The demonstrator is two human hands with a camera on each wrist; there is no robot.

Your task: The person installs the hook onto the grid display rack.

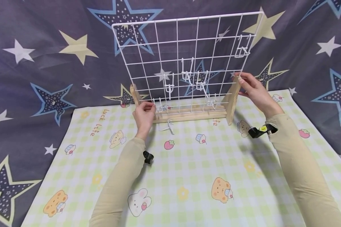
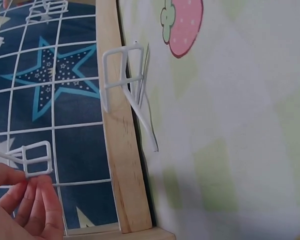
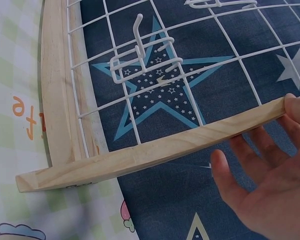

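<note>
A white wire grid rack (image 1: 197,39) stands upright in a wooden base (image 1: 187,117). My left hand (image 1: 144,115) is at its lower left corner, pinching a white wire hook (image 2: 38,159) against the grid. With the thumb on one side and fingers on the other, my right hand (image 1: 255,91) holds the top of the right wooden side piece (image 3: 190,138). Several more hooks hang on the grid, among them a central hook (image 1: 186,75) and an upper right hook (image 1: 241,52). One loose hook (image 1: 167,126) lies on the tablecloth in front of the base.
A green checked tablecloth (image 1: 184,170) with cartoon prints covers the table. Behind the rack hangs a dark curtain (image 1: 96,82) with stars. The left wooden side piece (image 1: 135,94) rises beside my left hand.
</note>
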